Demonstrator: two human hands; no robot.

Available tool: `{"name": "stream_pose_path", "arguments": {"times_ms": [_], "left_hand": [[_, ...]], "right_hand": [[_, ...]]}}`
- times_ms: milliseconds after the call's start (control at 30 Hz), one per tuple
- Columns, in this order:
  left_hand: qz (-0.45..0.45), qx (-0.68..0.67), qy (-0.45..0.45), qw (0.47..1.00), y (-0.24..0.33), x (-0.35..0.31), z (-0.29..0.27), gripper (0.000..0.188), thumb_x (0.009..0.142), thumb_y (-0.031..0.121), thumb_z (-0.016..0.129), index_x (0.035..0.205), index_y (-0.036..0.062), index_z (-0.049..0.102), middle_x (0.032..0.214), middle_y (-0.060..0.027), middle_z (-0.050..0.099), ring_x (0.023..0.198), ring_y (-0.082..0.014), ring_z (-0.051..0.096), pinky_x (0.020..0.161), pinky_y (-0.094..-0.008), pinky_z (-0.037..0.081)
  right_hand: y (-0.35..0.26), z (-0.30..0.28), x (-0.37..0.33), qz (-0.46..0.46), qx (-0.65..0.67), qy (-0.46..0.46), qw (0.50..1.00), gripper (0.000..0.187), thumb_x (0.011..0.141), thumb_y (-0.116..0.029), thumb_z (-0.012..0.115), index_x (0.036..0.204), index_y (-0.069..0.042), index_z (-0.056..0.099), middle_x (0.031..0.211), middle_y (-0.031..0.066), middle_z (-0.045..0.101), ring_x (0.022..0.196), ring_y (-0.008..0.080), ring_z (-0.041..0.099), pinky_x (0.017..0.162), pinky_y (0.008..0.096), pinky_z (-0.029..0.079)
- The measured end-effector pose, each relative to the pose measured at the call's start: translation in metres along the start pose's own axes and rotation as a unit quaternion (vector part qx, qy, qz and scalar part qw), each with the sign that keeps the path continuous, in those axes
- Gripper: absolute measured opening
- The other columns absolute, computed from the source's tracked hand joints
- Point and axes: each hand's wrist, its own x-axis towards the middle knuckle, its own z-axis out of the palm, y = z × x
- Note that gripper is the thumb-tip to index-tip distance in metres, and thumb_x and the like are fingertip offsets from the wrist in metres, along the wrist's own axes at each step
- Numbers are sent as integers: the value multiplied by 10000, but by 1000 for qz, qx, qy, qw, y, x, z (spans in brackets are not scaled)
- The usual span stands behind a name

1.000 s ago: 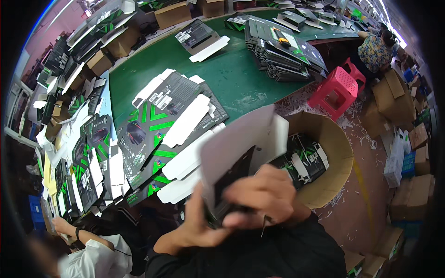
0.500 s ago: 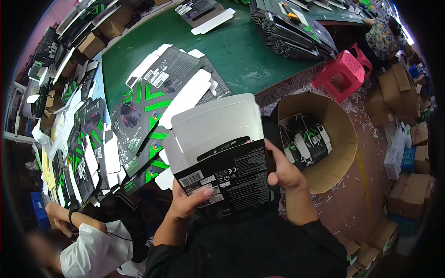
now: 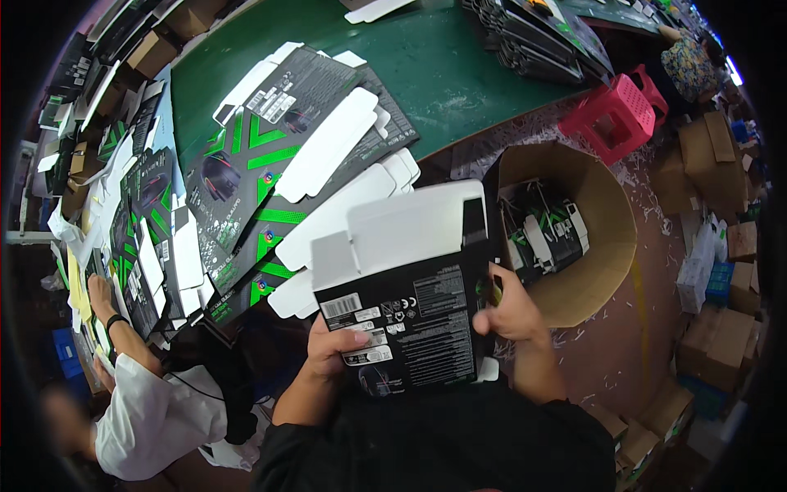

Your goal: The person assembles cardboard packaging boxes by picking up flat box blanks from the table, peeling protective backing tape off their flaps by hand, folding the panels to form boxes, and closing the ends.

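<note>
In front of my body I hold a black printed carton (image 3: 434,328) between both hands, its barcode and symbol side facing me. A wide white flap stands up from its far edge. My left hand (image 3: 332,348) grips the left side, thumb flat on the printed face. On the right edge my right hand (image 3: 512,312) is closed, thumb in front and the other fingers partly hidden behind the carton. A small white tab (image 3: 488,369) sticks out at the lower right corner. The inside of the carton is hidden.
Flat black-and-green cartons (image 3: 234,176) overlap on the green table (image 3: 443,82), with a stack of them (image 3: 533,49) at the far right. A large cardboard drum (image 3: 611,230) holding cartons stands right, near a pink stool (image 3: 611,119). A co-worker (image 3: 160,410) works at left.
The carton has squared up and its sides have come together, so its opening no longer shows. The white tab has appeared at its lower right. The co-worker's arm has moved up.
</note>
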Motion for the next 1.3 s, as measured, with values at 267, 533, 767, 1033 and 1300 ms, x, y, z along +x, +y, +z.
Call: {"name": "stream_pose_path", "arguments": {"times_ms": [267,533,767,1033,1300], "left_hand": [[34,-59,60,996,2,9,9,753,572,-69,575,1322,-102,513,1167,-256,671,1017,-394,701,922,-502,585],[48,-82,-7,995,9,11,-2,736,588,-81,530,1315,-170,466,1141,-321,650,967,-444,711,866,-528,608],[24,86,14,996,30,11,21,648,664,-98,655,1302,-94,540,1163,-218,692,1017,-316,715,921,-422,574],[26,173,-27,984,22,21,9,767,762,-1,703,1461,-26,389,1311,-174,609,1182,-268,623,1010,-401,498],[302,421,-48,854,-20,42,8,803,875,147,694,1516,80,215,1385,-150,419,1233,-222,479,1044,-391,408]], "right_hand": [[-18,11,-22,19,167,-21,986,410,846,-253,831,1116,-19,630,914,-14,623,816,44,564,744,215,454],[-16,15,-23,-137,-315,246,906,296,959,-167,669,1222,-46,605,993,102,649,840,128,587,748,301,495],[-54,1,-28,-85,395,-76,911,464,933,-257,750,1279,19,610,1101,50,669,864,94,597,771,269,497],[-37,22,6,-171,-73,93,978,625,891,-302,800,1330,64,545,1114,86,659,855,71,580,752,248,479],[-27,14,13,-371,-269,99,883,387,872,-269,747,1122,17,670,1215,174,578,918,171,563,765,285,437]]}}
